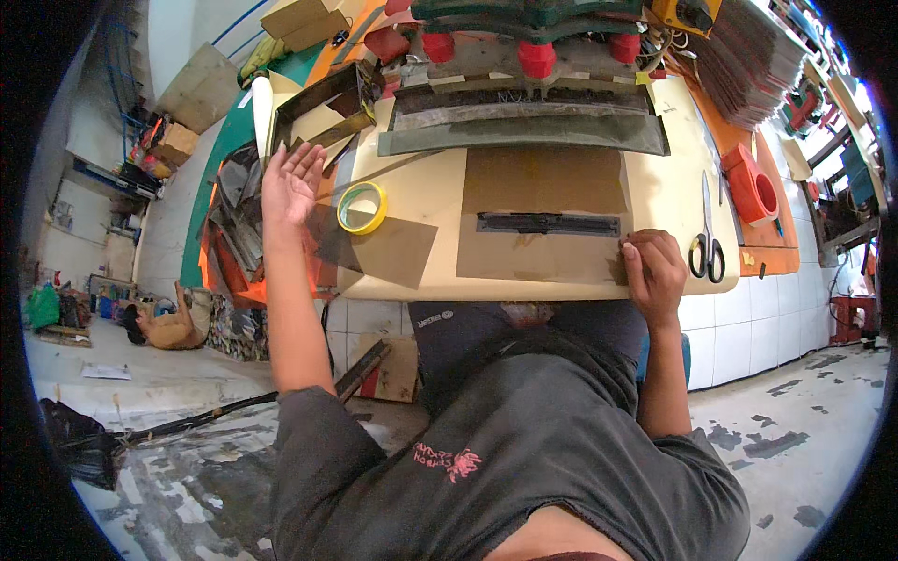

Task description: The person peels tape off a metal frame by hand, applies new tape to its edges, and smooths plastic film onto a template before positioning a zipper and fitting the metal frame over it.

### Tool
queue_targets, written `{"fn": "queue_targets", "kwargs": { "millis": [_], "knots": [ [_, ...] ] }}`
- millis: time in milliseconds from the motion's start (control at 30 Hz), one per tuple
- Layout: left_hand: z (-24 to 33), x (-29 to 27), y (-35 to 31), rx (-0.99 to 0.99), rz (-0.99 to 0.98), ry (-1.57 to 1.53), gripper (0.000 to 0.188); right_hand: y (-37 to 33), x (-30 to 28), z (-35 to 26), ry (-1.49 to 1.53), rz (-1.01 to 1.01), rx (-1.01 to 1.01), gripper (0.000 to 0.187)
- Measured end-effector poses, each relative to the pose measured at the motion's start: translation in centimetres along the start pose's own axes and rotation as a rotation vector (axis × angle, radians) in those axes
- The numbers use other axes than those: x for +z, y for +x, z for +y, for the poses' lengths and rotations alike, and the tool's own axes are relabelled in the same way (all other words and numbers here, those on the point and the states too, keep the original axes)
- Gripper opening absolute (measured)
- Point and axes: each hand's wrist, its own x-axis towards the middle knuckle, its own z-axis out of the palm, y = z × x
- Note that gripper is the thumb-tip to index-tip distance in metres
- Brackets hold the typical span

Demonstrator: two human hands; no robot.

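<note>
My left hand (296,187) is raised over the left side of the table, palm up and fingers spread, with nothing in it. Next to it lie a roll of yellow tape (362,208) and a loose brown sheet (398,248). My right hand (658,271) is closed at the right edge of a larger brown sheet (533,266), its thumb and fingertips pinching that edge. A dark, narrow strip with a black zipper-like middle (548,224) lies across this sheet. Black-handled scissors (706,248) lie just right of my right hand.
A machine with red feet (536,59) and a long dark bar (524,136) stands at the back. A red tape dispenser (753,187) sits at right, near stacked sheets (748,65). An open box (323,107) and dark scraps (238,210) fill the left. Another person (173,323) is far left.
</note>
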Motion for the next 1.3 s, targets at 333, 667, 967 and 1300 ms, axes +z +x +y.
{"fn": "queue_targets", "kwargs": {
  "millis": [333,667,967,1300],
  "knots": [
    [0.4,-2.5,10.4,-0.487,0.081,-0.095,0.082,0.1,-0.2,-0.1,0.021,0.002,0.008,0.011],
    [-0.1,-4.6,13.8,-0.51,0.261,0.006,0.059,0.1,-0.1,0.1,0.041,0.002,0.013,0.011],
    [0.4,-4.8,13.5,-0.356,0.257,0.01,0.04,0.1,0.1,0.4,0.061,-0.001,0.018,0.01],
    [3.5,-5.3,8.3,-0.099,-0.043,0.005,0.033,0.3,0.0,-0.1,0.068,0.003,0.036,0.01]
  ]
}}
